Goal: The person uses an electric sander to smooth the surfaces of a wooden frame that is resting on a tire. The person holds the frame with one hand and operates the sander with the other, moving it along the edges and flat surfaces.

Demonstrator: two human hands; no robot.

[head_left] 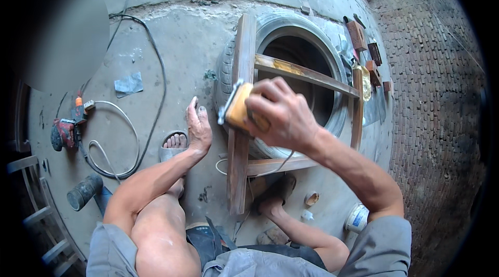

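While the right hand [286,113] grips a yellow sander [240,108] with curled fingers at the tire [283,23], left side, a wooden frame [238,173] lies across the tire, left hand [199,130] open and empty, left of the tire, red tool [66,134] farther left.

No readable lettering or numbers.

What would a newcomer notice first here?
Probably the big tyre at centre, with a wooden frame lying across it. At the frame's left beam, the blurred right hand grips a yellow hand tool. A red-and-black power tool lies on the floor at far left.
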